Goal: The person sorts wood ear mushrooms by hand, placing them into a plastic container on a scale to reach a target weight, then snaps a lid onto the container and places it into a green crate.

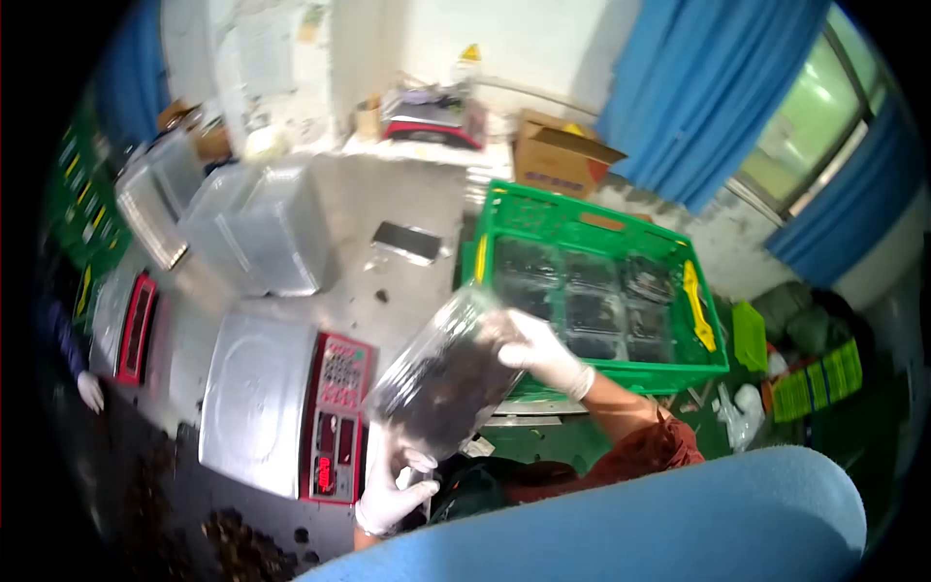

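A clear plastic box with dark contents is held tilted in the air between both gloved hands, beside the scale. My left hand grips its lower end, fingers and thumb wrapped on the edge. At the upper right end, my right hand holds the box's side. The digital scale, with a bare metal plate and a lit red display, stands just left of the box. Behind my right hand is a green crate, holding several similar filled boxes in rows.
Stacked empty clear boxes and a phone lie on the metal table. Farther back are another scale and a cardboard box. At far left, a co-worker's gloved hand is near a third scale.
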`<action>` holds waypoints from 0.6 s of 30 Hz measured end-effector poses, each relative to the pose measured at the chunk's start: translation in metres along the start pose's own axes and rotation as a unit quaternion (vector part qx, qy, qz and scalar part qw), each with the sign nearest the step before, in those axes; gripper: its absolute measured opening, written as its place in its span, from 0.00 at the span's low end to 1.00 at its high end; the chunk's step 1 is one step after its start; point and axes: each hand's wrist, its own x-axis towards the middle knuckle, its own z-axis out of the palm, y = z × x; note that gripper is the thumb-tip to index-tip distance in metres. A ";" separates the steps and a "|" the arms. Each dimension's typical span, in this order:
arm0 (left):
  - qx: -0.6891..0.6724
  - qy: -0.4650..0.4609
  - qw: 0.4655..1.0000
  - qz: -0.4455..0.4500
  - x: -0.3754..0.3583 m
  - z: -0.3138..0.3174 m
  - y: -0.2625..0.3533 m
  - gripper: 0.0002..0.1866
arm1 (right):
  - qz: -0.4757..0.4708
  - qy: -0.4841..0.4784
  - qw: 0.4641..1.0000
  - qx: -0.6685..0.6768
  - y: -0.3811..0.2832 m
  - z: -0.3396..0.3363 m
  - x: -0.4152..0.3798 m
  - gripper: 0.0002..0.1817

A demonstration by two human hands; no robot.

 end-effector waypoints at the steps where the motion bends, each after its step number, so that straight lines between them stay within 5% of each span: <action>1: -0.046 0.024 0.998 0.026 0.003 -0.006 0.014 0.52 | 0.036 0.059 0.997 0.020 0.001 -0.013 -0.001 0.38; 2: -0.091 0.045 0.993 0.054 0.006 -0.013 0.027 0.50 | -0.002 0.165 0.986 -0.032 0.003 -0.027 -0.006 0.30; 3: -0.099 0.075 0.989 0.083 0.017 0.050 0.006 0.45 | 0.033 0.225 0.964 -0.135 -0.040 -0.103 -0.053 0.27; 4: -0.151 0.110 0.982 -0.002 0.016 0.025 -0.021 0.41 | 0.009 0.303 0.935 -0.185 -0.032 -0.134 -0.059 0.23; 6: -0.219 0.182 0.952 -0.109 0.002 -0.031 -0.060 0.33 | 0.047 0.450 0.864 -0.222 -0.004 -0.191 -0.086 0.25; 9: -0.144 0.231 0.961 -0.049 -0.004 -0.027 -0.040 0.23 | 0.158 0.568 0.793 -0.153 0.032 -0.278 -0.140 0.30; 13: -0.170 0.246 0.953 -0.054 -0.004 -0.036 -0.050 0.19 | 0.259 0.579 0.761 -0.138 0.090 -0.365 -0.189 0.39; 14: -0.170 0.252 0.951 -0.058 -0.003 -0.035 -0.049 0.19 | 0.279 0.536 0.730 -0.319 0.141 -0.416 -0.212 0.50; 15: -0.169 0.258 0.949 -0.062 -0.001 -0.035 -0.048 0.19 | 0.464 0.496 0.580 -0.450 0.100 -0.369 -0.187 0.57; 17: -0.165 0.262 0.949 -0.057 -0.002 -0.033 -0.051 0.19 | 0.534 0.406 0.530 -0.519 0.078 -0.333 -0.158 0.62; 18: -0.161 0.269 0.948 -0.062 -0.003 -0.032 -0.052 0.19 | 0.563 0.380 0.590 -0.437 0.090 -0.339 -0.149 0.65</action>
